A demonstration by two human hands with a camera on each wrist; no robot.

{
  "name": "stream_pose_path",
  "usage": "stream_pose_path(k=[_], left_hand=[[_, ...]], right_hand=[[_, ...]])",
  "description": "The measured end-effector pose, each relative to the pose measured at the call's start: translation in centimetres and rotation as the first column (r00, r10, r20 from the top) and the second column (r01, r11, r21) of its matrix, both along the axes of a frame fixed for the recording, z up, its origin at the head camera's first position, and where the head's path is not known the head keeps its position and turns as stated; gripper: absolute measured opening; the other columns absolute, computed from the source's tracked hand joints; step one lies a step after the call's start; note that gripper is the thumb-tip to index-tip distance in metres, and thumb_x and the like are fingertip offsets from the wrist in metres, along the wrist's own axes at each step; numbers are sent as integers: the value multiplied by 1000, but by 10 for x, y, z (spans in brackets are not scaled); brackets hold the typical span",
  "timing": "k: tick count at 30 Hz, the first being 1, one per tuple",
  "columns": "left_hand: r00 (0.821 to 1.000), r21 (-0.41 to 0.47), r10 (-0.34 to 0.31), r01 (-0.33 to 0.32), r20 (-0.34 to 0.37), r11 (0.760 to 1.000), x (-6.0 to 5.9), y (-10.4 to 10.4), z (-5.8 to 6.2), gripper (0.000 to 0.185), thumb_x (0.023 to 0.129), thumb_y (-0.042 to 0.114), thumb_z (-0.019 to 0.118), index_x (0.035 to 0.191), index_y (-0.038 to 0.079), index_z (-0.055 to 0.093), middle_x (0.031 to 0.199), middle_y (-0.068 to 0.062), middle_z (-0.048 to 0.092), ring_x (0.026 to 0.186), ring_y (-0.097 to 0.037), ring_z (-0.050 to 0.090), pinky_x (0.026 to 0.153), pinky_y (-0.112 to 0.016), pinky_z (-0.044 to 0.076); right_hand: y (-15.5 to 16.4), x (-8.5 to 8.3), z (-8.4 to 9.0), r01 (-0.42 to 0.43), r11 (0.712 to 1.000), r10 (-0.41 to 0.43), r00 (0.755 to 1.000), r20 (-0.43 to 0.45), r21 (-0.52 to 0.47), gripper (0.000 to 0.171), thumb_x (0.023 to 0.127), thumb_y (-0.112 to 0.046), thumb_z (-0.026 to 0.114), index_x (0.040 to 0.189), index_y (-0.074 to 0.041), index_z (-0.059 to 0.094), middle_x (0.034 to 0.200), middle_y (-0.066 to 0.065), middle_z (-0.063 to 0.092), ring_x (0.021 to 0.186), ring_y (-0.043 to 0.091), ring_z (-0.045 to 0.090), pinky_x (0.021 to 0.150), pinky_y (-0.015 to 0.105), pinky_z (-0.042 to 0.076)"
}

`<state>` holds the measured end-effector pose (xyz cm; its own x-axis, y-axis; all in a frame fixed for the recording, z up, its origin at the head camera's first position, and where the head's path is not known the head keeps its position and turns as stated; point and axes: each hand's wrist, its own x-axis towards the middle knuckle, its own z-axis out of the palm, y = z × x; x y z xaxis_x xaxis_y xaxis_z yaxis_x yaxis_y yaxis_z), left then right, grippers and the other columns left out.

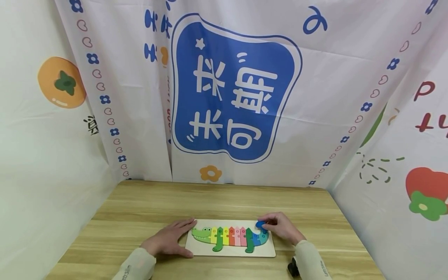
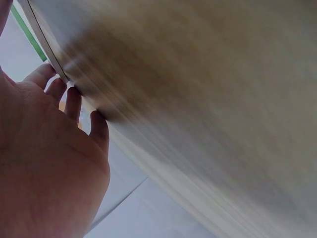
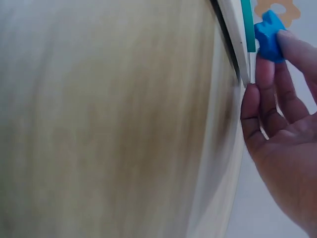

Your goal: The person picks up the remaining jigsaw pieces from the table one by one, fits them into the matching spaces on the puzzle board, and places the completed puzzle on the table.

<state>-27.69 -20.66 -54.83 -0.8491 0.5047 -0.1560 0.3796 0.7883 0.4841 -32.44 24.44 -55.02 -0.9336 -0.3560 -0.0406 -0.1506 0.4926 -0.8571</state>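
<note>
Crocodile puzzle (image 1: 231, 239) lies lengthwise left–right — right hand (image 1: 280, 227) pinches blue piece (image 1: 260, 224).

Puzzle board (image 1: 231, 251) on table (image 1: 140, 210), near front edge. Left hand (image 1: 171, 241) at board's left end; right hand (image 1: 280, 227) at right end, puzzle piece (image 1: 260, 224) in fingers.

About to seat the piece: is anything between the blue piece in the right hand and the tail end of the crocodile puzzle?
Nothing visible. The right hand pinches the blue piece just above the puzzle board's tail end; the left hand rests at the opposite end.
</note>
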Motion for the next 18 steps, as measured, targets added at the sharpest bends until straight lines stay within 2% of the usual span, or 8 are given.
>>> stream_pose_path(k=[8, 18], left_hand=[[1000, -6, 4, -4, 7, 1000, -1, 0, -1, 108, 78, 68, 79, 163, 20, 34, 170, -5, 31, 153, -41, 32, 116, -70, 33], [1000, -10, 4, -4, 9, 1000, -2, 0, -1, 107, 78, 68, 80, 163, 21, 35, 170, -5, 31, 153, -41, 32, 116, -70, 32]], right_hand=[[0, -1, -1, -29, 999, 30, 999, -26, 36, 25, 97, -8, 72, 121, -8, 77, 118, 8, 75, 98, 17, 62, 80, 22, 53], [-2, -3, -1, 5, 994, -1, 999, -41, 105, 22, 96, -9, 74, 117, -12, 79, 107, 2, 73, 91, 18, 58, 75, 24, 50]])
